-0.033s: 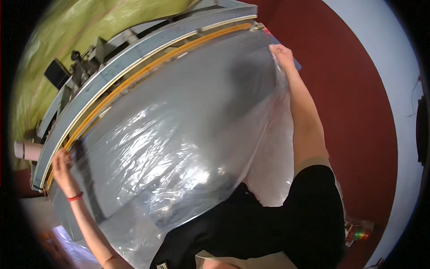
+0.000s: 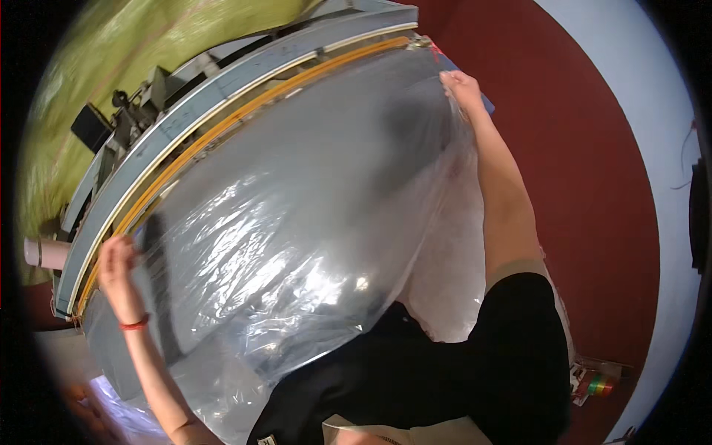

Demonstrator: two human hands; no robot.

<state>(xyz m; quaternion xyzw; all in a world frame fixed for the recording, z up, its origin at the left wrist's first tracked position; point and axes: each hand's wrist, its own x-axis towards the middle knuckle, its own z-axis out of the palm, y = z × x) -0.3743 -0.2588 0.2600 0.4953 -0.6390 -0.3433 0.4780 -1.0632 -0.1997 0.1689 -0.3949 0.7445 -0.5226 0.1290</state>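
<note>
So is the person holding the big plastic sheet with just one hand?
No, the left hand and the right hand each grip an edge of the clear plastic sheet.

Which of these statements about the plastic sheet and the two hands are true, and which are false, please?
1. Both hands grip the clear plastic sheet. True.
2. The left hand wears a red wristband. True.
3. The right hand rests on the floor. False: it holds the sheet's far edge.
4. The sheet is opaque black. False: it is clear and glossy.
5. A yellow strip runs along the machine's rail. True.
</note>
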